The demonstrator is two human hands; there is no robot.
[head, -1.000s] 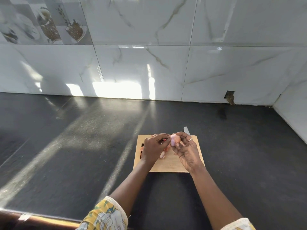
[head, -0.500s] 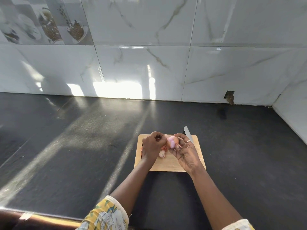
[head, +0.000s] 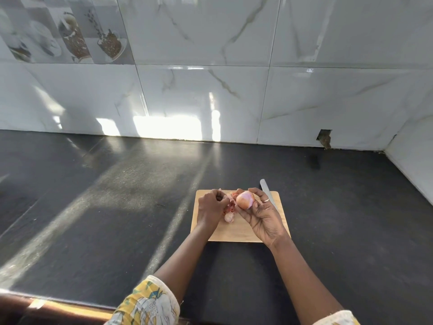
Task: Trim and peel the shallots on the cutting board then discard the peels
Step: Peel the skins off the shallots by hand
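Head view, nearest first: shows two patterned sleeves [head: 150, 303] at the bottom edge, with bare forearms reaching forward and converging above the board [head: 236, 233]. Finds the left hand [head: 210, 206] knuckles up, back toward the lens, fingers curled tight and pinching a thin reddish peel [head: 230, 202] at their tips, just left of the shallot [head: 245, 200]. Finds the right hand [head: 264, 216] turned palm up, wrist bent back, cradling that shallot between thumb and curled fingertips, with a ring [head: 265, 200] on one finger. Holds it lifted above the board's far half, clear of the wood. Looks round and mostly bare: pale orange-pink on the near side, smooth mauve sheen on the far side, the peel hanging just beside its left edge. Lower down, on the board between the hands, a smaller pale piece [head: 229, 216] with reddish scraps touching it. Past the right fingers, a knife [head: 267, 191] angled across the board's far right corner, tip out over the counter [head: 117, 195]. Beyond, sunlit streaks on dark stone, then marble wall tiles [head: 199, 102].
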